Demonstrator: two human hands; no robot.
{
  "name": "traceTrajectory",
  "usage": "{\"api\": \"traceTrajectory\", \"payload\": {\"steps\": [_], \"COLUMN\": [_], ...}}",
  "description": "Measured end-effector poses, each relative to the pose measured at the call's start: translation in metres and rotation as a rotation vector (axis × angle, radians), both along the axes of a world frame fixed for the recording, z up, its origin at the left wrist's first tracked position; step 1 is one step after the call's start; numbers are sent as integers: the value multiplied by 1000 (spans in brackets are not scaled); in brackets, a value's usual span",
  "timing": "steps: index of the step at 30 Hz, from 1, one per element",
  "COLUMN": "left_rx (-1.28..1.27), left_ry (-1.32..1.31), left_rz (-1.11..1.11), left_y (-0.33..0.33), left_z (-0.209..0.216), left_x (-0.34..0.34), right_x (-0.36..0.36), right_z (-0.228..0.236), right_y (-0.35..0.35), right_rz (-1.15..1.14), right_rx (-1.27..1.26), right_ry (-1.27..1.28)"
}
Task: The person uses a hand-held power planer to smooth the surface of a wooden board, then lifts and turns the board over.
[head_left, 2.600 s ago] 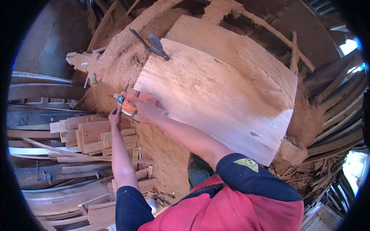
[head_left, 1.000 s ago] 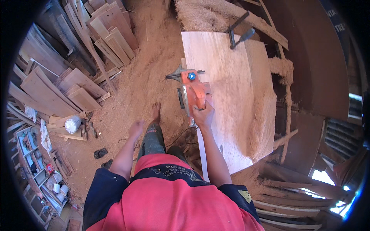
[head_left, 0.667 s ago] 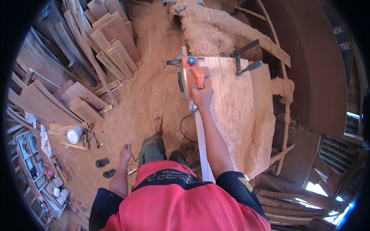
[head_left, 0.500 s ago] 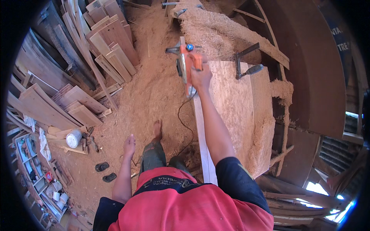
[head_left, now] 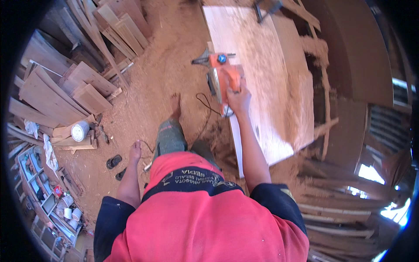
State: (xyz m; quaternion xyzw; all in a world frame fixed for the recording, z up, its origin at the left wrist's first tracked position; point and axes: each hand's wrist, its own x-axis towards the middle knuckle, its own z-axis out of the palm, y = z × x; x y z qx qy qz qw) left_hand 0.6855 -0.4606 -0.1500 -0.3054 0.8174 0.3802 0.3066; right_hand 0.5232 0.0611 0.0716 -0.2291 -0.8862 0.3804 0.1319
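My right hand (head_left: 238, 99) is wrapped round the rear handle of an orange electric planer (head_left: 222, 74) with a blue knob. The planer sits at the left long edge of a wide, pale wooden board (head_left: 257, 56), part of it jutting past that edge. A dark power cord (head_left: 205, 102) loops from its back toward the floor. Low beside my left leg hangs my left hand (head_left: 135, 150), its fingers curled and nothing showing in them. A thin cord (head_left: 149, 146) shows near that hand; I cannot tell whether the two touch.
Upright planks (head_left: 89, 83) lean at the left, near a white bucket (head_left: 80, 131). A pair of dark slippers (head_left: 114, 161) lies on the sawdust-covered floor. A clamp (head_left: 264, 11) is at the board's far part. Shavings (head_left: 301, 113) pile along its right side. A tool rack (head_left: 50, 203) stands lower left.
The planer and my right hand have moved from the board's far left corner along its left edge toward its near end. The surroundings have shifted upward in view.
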Motion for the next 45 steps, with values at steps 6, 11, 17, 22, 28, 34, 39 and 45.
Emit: {"api": "traceTrajectory", "payload": {"steps": [6, 11, 17, 22, 28, 34, 39, 45], "left_rx": [-33, 77, 252, 146, 88, 69, 61, 115], "left_ry": [-84, 131, 138, 182, 84, 80, 91, 85], "left_rz": [-337, -507, -372, -192, 34, 213, 204, 312], "left_y": [21, 78, 129, 65, 17, 26, 37, 58], "left_z": [24, 27, 76, 17, 7, 23, 19, 40], "left_x": [81, 75, 59, 92, 121, 121, 93, 34], "right_x": [360, 505, 472, 348, 192, 31, -89, -220], "right_z": [2, 28, 14, 6, -8, -29, -40, -55], "right_y": [22, 20, 22, 17, 14, 9, 6, 8], "right_rz": [-37, -171, -156, -47, 76, 101, 87, 72], "right_rx": [115, -156, -62, -14, 34, 17, -35, 49], "right_ry": [-217, -339, -297, -211, -49, 66, 67, 141]}}
